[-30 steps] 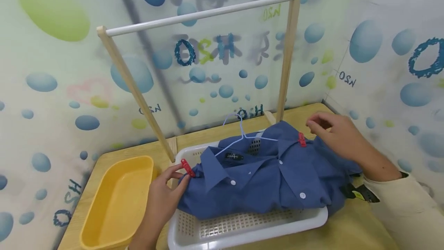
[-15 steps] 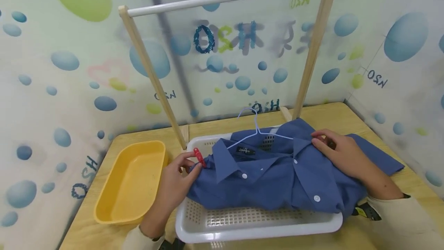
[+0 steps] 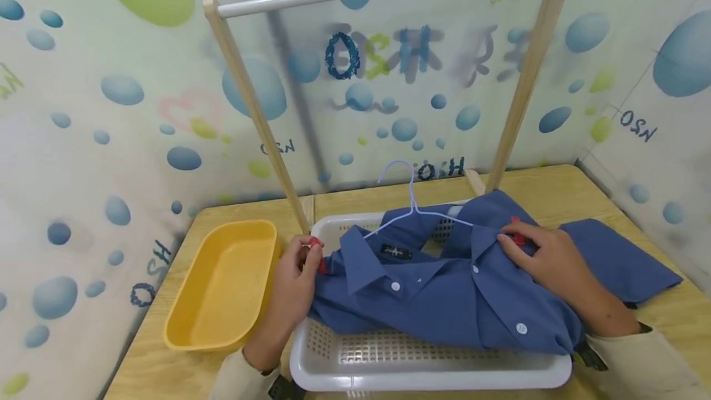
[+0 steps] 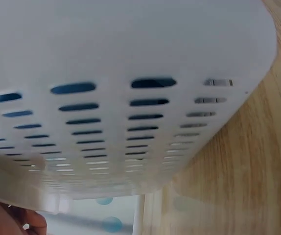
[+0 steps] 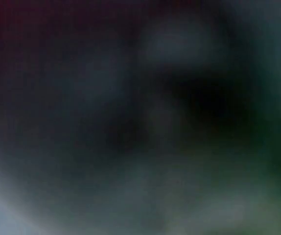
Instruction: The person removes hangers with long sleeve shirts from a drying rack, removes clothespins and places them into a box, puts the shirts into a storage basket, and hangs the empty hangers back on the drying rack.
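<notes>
Moved inward since one second ago, the right hand (image 3: 558, 267) now pinches a red plastic clip (image 3: 519, 239), right of centre. We find the left hand (image 3: 294, 279) clamped on a second red clip (image 3: 322, 266), left of centre. We record a blue collared shirt (image 3: 422, 298) on a thin lilac hanger (image 3: 413, 201), across a white perforated basket (image 3: 433, 381), lower centre.

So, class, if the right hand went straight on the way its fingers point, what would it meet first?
Most likely the collar of the blue shirt: in the head view the right hand points towards it, though depth is unclear and it might pass just above.
</notes>
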The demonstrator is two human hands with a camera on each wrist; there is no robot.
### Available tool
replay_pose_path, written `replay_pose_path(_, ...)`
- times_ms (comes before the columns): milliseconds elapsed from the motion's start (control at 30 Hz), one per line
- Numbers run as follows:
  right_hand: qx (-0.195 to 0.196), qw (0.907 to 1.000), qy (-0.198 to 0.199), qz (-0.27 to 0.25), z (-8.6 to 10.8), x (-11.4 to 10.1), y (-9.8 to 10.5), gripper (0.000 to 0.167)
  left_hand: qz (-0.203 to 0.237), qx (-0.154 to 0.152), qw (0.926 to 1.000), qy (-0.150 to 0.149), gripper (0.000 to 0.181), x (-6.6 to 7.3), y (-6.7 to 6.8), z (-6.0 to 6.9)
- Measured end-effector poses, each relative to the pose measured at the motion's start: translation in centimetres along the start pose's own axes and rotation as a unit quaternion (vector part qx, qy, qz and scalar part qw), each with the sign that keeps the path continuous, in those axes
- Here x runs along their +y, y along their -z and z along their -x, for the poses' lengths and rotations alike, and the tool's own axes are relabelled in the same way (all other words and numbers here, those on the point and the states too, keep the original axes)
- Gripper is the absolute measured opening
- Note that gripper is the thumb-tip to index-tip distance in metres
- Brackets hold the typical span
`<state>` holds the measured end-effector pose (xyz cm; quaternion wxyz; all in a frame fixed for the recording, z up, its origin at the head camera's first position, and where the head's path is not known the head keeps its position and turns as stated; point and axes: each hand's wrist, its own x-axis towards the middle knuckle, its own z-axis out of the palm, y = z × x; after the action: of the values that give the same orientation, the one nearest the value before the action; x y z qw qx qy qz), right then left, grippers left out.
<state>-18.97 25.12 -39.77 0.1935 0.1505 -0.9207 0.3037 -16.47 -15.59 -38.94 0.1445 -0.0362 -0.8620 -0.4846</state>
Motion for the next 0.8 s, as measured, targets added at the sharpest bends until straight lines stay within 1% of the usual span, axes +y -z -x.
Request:
replay_pose_path(100,-0.006,1.0000,-0.002,-0.003,0.03,0.06,-0.07,0.018,0.011,0.005,0.9999,0.002,0.022,0.07,-0.03,0.02)
replay_pose_path(233,-0.046,0.9988,-0.015,-0.009,-0.06,0.14,-0.06,0.024,0.021,0.010,0.9997,0.002,0.023,-0.11,-0.12,0.04)
replay_pose_path(300,-0.063,0.9976,-0.024,-0.012,-0.04,0.13,-0.06,0.028,0.017,0.013,0.9998,-0.002,0.024,-0.23,-0.17,0.03)
replay_pose_path(400,-0.077,0.9963,-0.035,-0.018,-0.06,-0.04,0.01,0.031,0.013,0.013,0.9998,-0.009,0.025,-0.25,-0.05,-0.05)
replay_pose_path(633,-0.061,0.9973,-0.039,-0.011,0.00,0.05,-0.21,0.029,0.013,0.010,0.9998,-0.008,0.026,-0.30,-0.13,-0.11)
replay_pose_path(800,-0.069,0.9966,-0.045,-0.009,-0.19,0.17,-0.23,0.031,0.014,0.021,0.9996,-0.015,0.025,-0.38,-0.13,-0.14)
